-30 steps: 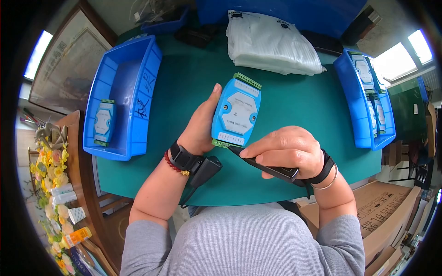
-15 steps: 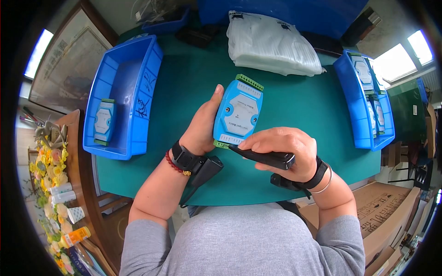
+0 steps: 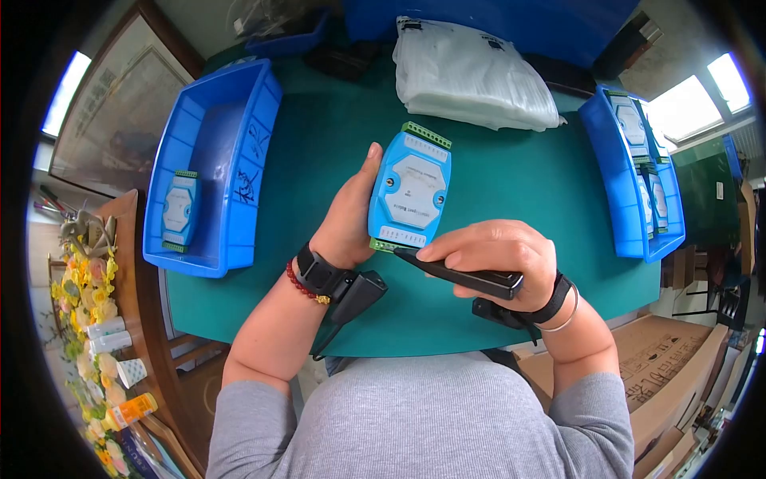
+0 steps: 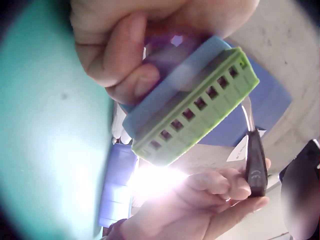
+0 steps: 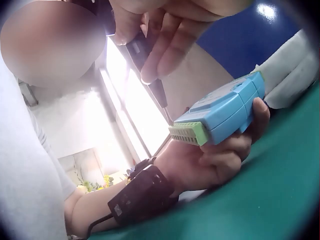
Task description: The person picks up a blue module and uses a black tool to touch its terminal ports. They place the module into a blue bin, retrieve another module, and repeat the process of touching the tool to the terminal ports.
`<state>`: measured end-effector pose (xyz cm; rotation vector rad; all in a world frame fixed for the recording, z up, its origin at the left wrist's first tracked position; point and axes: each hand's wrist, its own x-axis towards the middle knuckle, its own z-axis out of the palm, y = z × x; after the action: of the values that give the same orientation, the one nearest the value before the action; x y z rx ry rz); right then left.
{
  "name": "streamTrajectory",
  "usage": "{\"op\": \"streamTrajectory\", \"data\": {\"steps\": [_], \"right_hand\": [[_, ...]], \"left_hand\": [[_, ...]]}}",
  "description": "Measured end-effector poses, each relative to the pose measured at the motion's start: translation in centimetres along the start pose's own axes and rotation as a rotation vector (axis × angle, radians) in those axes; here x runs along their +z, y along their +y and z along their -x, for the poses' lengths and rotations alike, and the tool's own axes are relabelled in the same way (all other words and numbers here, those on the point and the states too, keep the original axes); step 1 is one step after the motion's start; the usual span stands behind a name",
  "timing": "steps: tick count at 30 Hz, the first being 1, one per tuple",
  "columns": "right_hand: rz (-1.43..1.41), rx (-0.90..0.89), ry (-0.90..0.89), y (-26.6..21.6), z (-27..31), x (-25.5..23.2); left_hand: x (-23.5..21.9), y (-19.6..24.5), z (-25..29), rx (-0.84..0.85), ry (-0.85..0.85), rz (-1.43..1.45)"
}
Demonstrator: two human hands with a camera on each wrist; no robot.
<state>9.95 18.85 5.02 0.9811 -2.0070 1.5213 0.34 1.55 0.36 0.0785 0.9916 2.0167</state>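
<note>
A light blue module [image 3: 408, 191] with green terminal blocks at both ends is gripped by the left hand [image 3: 348, 215], tilted above the green table. In the left wrist view the near terminal block [image 4: 197, 107] shows a row of square openings. The right hand [image 3: 503, 259] pinches a black-handled screwdriver [image 3: 471, 275], whose tip is at the lower terminal block. The right wrist view shows the metal shaft [image 5: 168, 116] meeting the top edge of the green block [image 5: 187, 134]; whether it sits in a screw cannot be told. Fingers of the left hand [image 5: 215, 160] curl round the module's underside.
On the left, a blue bin [image 3: 239, 203] contains one similar module [image 3: 180, 212]. A second blue bin [image 3: 622, 203] at the right holds several modules. White plastic bags [image 3: 475, 76] lie at the table's back. Cardboard boxes [image 3: 662, 351] stand below the table's right side.
The module has shifted slightly in the left hand's grip. The screwdriver handle has turned and swung a little in the right hand, its tip staying near the lower terminal block.
</note>
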Motion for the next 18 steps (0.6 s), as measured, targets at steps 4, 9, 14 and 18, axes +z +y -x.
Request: {"op": "streamTrajectory", "data": {"steps": [4,9,14,18], "right_hand": [[0.04,-0.061,-0.062,0.3,-0.2,-0.3],[0.067,-0.108,-0.104,0.4,-0.1,-0.3],[0.076,0.067,0.03,-0.3,0.2,0.4],[0.0,0.164,0.112,-0.3,0.8,0.9]], "left_hand": [[0.0,-0.1,-0.1,0.006,0.025,-0.054],[0.1,0.1,0.0,-0.017,-0.005,-0.024],[0.3,-0.2,0.0,0.035,0.014,-0.051],[0.3,-0.2,0.0,0.033,0.012,-0.034]]}}
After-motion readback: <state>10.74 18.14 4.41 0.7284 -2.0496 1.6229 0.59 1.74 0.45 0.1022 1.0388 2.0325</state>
